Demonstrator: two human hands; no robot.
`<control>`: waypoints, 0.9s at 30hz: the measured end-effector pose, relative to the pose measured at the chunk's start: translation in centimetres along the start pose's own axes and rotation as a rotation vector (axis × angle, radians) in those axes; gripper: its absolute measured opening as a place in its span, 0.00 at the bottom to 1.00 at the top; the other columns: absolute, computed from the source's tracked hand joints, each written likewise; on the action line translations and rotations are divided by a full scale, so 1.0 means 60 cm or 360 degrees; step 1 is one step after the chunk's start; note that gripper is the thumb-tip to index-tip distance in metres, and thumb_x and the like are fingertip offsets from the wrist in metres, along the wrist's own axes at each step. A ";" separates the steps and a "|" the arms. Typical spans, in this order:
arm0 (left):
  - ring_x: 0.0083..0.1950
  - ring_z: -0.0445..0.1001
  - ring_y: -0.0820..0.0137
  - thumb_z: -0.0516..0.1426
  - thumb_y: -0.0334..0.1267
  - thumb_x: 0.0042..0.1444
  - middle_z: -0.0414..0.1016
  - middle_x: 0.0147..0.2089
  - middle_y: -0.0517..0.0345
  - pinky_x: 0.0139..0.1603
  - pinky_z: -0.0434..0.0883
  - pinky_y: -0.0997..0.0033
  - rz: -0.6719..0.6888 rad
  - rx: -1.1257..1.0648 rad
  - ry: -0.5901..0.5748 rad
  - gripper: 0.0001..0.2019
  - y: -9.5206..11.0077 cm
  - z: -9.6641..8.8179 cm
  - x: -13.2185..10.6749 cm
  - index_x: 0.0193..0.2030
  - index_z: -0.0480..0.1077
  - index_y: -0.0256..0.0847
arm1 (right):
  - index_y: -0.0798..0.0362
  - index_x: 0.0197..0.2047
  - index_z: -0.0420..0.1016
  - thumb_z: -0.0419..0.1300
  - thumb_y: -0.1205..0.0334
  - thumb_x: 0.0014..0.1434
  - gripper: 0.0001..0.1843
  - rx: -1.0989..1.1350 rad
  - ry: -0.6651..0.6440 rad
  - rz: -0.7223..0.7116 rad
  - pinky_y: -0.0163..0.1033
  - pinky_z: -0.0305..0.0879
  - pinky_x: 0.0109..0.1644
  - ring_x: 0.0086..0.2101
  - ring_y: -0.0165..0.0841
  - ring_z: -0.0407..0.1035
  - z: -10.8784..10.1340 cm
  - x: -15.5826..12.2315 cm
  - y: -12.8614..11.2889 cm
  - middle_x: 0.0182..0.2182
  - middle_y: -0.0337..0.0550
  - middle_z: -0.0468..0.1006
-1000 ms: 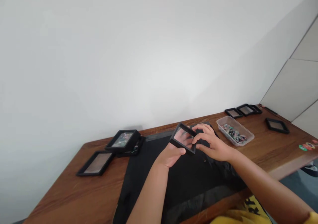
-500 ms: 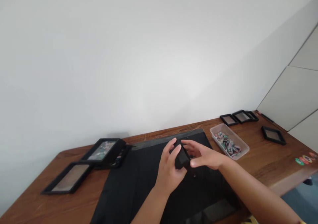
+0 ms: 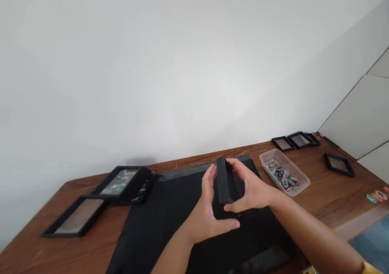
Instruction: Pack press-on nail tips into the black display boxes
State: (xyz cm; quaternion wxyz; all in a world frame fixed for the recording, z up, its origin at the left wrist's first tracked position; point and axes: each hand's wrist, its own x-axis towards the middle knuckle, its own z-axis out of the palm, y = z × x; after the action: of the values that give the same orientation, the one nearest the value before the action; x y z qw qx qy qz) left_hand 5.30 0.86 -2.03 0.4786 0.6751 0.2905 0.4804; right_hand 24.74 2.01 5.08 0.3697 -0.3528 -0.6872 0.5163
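A black box-like frame is held up on its edge above a black mat. My right hand grips it from the right, fingers at the top and thumb at the lower edge. My left hand is on its left side with thumb stretched out and fingers apart; its fingertips come close to the frame's upper left edge, and I cannot tell whether they touch. The frame's front faces are turned away or seen edge-on, so its inside is hidden.
A clear plastic tub of small colourful pieces stands right of the mat. Several black frames lie about, including a stacked one, a lower left one and a far right one. Round stickers are near the table's right edge.
The black frame has been turned more upright and edge-on. My left hand has loosened from it, its thumb swinging out, while my right hand has closed on it.
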 end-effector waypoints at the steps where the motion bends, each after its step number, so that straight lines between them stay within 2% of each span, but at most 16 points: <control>1: 0.77 0.58 0.40 0.76 0.54 0.40 0.54 0.78 0.37 0.72 0.63 0.34 -0.0087 -0.0219 -0.0088 0.63 0.007 -0.004 0.004 0.78 0.46 0.54 | 0.49 0.69 0.56 0.78 0.58 0.42 0.55 -0.0060 0.0028 -0.0002 0.57 0.60 0.70 0.63 0.48 0.65 -0.003 0.000 0.002 0.63 0.55 0.67; 2: 0.76 0.59 0.41 0.76 0.57 0.39 0.56 0.77 0.39 0.72 0.64 0.36 -0.0156 -0.0423 -0.0127 0.61 0.013 -0.008 0.009 0.76 0.50 0.53 | 0.48 0.71 0.54 0.78 0.58 0.42 0.57 -0.0130 0.0048 -0.0012 0.57 0.58 0.72 0.65 0.49 0.63 -0.007 -0.001 0.004 0.65 0.56 0.65; 4: 0.71 0.67 0.44 0.72 0.61 0.45 0.68 0.70 0.41 0.69 0.69 0.42 -0.0325 -0.0758 -0.0088 0.46 0.025 -0.014 0.020 0.68 0.64 0.50 | 0.48 0.73 0.53 0.77 0.58 0.42 0.59 -0.0289 0.0058 -0.0082 0.59 0.51 0.75 0.70 0.51 0.56 -0.013 -0.002 0.006 0.69 0.57 0.60; 5: 0.66 0.72 0.47 0.69 0.63 0.50 0.74 0.64 0.42 0.65 0.73 0.45 -0.0422 -0.0880 -0.0054 0.37 0.029 -0.015 0.025 0.62 0.70 0.47 | 0.48 0.73 0.54 0.77 0.59 0.42 0.58 -0.0372 0.0053 -0.0137 0.59 0.48 0.76 0.72 0.51 0.52 -0.015 -0.002 0.007 0.70 0.57 0.58; 7: 0.54 0.80 0.53 0.66 0.62 0.55 0.81 0.50 0.46 0.56 0.78 0.52 -0.0561 -0.1027 0.0012 0.27 0.034 -0.016 0.032 0.51 0.77 0.43 | 0.47 0.73 0.55 0.75 0.61 0.43 0.57 -0.0527 0.0038 -0.0232 0.60 0.43 0.77 0.74 0.51 0.47 -0.019 -0.003 0.008 0.71 0.56 0.56; 10: 0.36 0.79 0.64 0.70 0.56 0.51 0.80 0.34 0.53 0.42 0.78 0.64 -0.0640 -0.1041 0.0040 0.21 0.037 -0.016 0.036 0.38 0.79 0.39 | 0.45 0.73 0.55 0.72 0.63 0.43 0.56 -0.0639 0.0019 -0.0260 0.61 0.45 0.77 0.72 0.51 0.50 -0.023 -0.005 0.010 0.70 0.55 0.58; 13: 0.29 0.76 0.69 0.73 0.54 0.48 0.77 0.26 0.56 0.34 0.74 0.71 -0.0679 -0.0952 0.0035 0.20 0.041 -0.017 0.036 0.31 0.78 0.37 | 0.45 0.73 0.55 0.72 0.64 0.43 0.56 -0.0662 -0.0014 -0.0220 0.60 0.48 0.75 0.70 0.50 0.53 -0.026 -0.006 0.011 0.69 0.55 0.60; 16: 0.28 0.75 0.69 0.73 0.56 0.46 0.77 0.25 0.57 0.33 0.74 0.71 -0.0661 -0.0958 0.0033 0.22 0.047 -0.018 0.036 0.31 0.79 0.37 | 0.46 0.73 0.55 0.73 0.63 0.43 0.56 -0.0660 -0.0058 -0.0156 0.59 0.51 0.74 0.69 0.49 0.55 -0.026 -0.008 0.007 0.68 0.55 0.61; 19: 0.28 0.75 0.71 0.74 0.52 0.45 0.77 0.26 0.58 0.32 0.73 0.74 -0.0648 -0.0986 0.0072 0.19 0.049 -0.019 0.037 0.32 0.78 0.39 | 0.48 0.72 0.57 0.75 0.61 0.42 0.56 -0.0707 -0.0026 -0.0041 0.58 0.54 0.73 0.68 0.49 0.58 -0.023 -0.010 -0.006 0.66 0.55 0.63; 21: 0.30 0.75 0.72 0.74 0.50 0.46 0.79 0.29 0.59 0.33 0.73 0.75 -0.0618 -0.1014 0.0134 0.19 0.046 -0.020 0.037 0.36 0.79 0.40 | 0.50 0.70 0.59 0.77 0.58 0.41 0.56 -0.0747 0.0035 0.0070 0.58 0.58 0.71 0.64 0.49 0.62 -0.016 -0.011 -0.018 0.64 0.55 0.66; 23: 0.35 0.78 0.68 0.72 0.57 0.48 0.81 0.37 0.54 0.37 0.76 0.71 -0.0543 -0.1038 0.0151 0.24 0.037 -0.020 0.036 0.44 0.80 0.41 | 0.51 0.65 0.63 0.78 0.53 0.40 0.51 -0.0732 0.0168 0.0247 0.58 0.63 0.66 0.59 0.49 0.67 -0.004 -0.010 -0.025 0.59 0.55 0.71; 25: 0.44 0.80 0.61 0.71 0.62 0.46 0.82 0.47 0.49 0.44 0.77 0.64 -0.0420 -0.0914 0.0142 0.34 0.026 -0.017 0.033 0.55 0.77 0.43 | 0.52 0.58 0.66 0.76 0.48 0.44 0.42 -0.0575 0.0397 0.0468 0.57 0.67 0.61 0.52 0.46 0.71 0.009 -0.005 -0.024 0.53 0.52 0.75; 27: 0.52 0.79 0.55 0.75 0.56 0.40 0.80 0.55 0.47 0.53 0.76 0.56 -0.0268 -0.0503 0.0212 0.42 0.014 -0.009 0.028 0.63 0.73 0.46 | 0.52 0.51 0.66 0.71 0.44 0.50 0.32 -0.0192 0.0583 0.0636 0.52 0.69 0.57 0.47 0.41 0.73 0.022 0.004 -0.017 0.47 0.49 0.76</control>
State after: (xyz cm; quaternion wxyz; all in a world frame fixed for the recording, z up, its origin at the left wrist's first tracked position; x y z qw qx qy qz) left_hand 5.37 2.18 -0.57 0.5968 0.5316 0.2980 0.5219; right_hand 23.39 1.42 5.88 0.3570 -0.5903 -0.5550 0.4648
